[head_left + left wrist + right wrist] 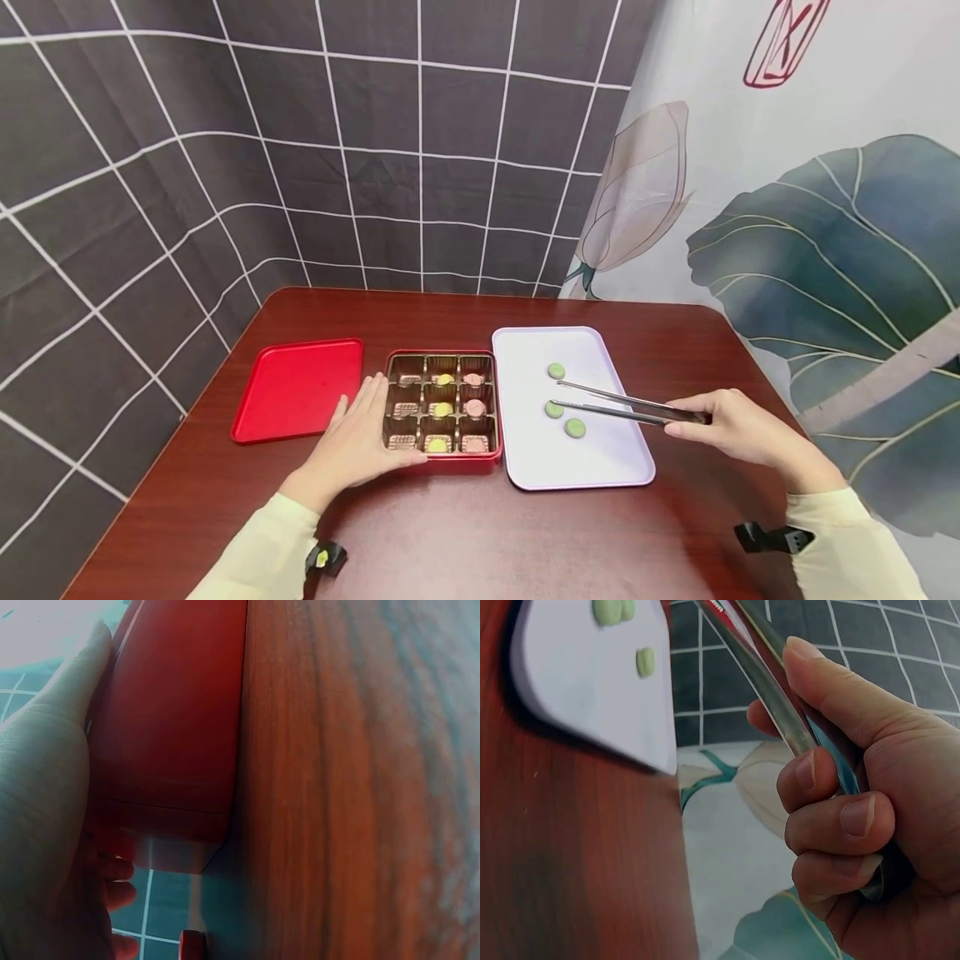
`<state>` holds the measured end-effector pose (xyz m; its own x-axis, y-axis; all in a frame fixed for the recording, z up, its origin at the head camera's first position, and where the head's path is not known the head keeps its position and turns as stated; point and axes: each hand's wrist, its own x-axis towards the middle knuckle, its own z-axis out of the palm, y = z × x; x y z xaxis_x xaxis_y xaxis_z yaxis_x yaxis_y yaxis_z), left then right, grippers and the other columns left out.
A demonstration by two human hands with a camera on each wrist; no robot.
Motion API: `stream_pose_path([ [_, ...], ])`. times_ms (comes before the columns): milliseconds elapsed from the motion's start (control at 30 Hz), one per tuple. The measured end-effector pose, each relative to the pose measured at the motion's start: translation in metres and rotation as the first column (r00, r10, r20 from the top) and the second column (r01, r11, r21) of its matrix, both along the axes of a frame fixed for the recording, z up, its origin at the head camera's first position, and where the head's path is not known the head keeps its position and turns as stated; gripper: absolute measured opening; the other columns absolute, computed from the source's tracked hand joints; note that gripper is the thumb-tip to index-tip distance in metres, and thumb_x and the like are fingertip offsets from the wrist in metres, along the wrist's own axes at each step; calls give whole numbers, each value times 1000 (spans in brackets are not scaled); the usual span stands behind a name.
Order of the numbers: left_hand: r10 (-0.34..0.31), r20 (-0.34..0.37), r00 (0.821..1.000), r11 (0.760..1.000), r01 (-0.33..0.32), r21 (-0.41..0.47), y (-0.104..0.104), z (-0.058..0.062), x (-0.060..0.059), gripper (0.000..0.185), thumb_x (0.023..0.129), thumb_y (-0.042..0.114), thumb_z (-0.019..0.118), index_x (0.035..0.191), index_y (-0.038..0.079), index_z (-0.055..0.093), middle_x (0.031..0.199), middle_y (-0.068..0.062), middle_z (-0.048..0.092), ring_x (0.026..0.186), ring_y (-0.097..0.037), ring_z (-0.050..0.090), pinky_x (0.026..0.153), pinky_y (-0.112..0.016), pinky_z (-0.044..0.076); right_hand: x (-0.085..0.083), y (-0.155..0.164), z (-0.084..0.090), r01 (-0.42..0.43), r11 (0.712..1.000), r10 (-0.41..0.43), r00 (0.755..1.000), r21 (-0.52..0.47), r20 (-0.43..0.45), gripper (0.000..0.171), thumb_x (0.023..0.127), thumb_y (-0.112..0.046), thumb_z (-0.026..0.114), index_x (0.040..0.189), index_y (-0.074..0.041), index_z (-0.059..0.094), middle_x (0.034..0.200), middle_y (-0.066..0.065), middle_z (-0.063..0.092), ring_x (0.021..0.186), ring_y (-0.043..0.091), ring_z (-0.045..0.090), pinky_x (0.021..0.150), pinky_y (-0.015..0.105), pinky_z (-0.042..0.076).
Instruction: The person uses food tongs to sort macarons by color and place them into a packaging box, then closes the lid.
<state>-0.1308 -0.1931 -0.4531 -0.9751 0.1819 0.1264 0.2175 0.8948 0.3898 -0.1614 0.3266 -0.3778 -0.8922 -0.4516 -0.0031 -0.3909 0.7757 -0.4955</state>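
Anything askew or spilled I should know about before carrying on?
Nothing spilled that I can see. The red lid lies slightly skewed beside the red box. Three green pieces lie scattered on the white tray, none overhanging its rim.

head: high, forward-down | 2 wrists: close, sideways | head + right wrist share: tongs [648, 407], tray [528, 446]

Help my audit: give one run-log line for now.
left hand: touching red box | right hand: gripping tongs | three green pieces: on white tray
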Motion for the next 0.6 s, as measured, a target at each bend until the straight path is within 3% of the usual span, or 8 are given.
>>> stream_pose_path([
  [233,2,13,1000,1000,-2,5,2,1,0,126,63,78,67,152,1,20,157,-17,22,145,-34,15,112,-60,13,7,15,-6,27,1000,-27,999,5,23,32,82,-38,75,108,-19,74,65,-13,62,56,3,46,47,22,38],
  [367,2,10,1000,1000,-2,-1,2,0,-1,126,63,78,67,152,1,21,156,-17,23,145,-35,16,112,-61,14,9,20,-9,28,1000,-28,999,-9,24,33,83,-37,75,109,-18,74,68,-11,64,55,2,44,46,21,37],
  [600,5,10,1000,1000,-5,-2,0,-2,-1,127,63,79,66,152,1,20,157,-17,22,145,-34,15,112,-60,14,14,26,-14,51,998,-50,998,-23,46,32,81,-32,77,109,-16,73,55,-16,41,49,1,31,40,23,32],
])
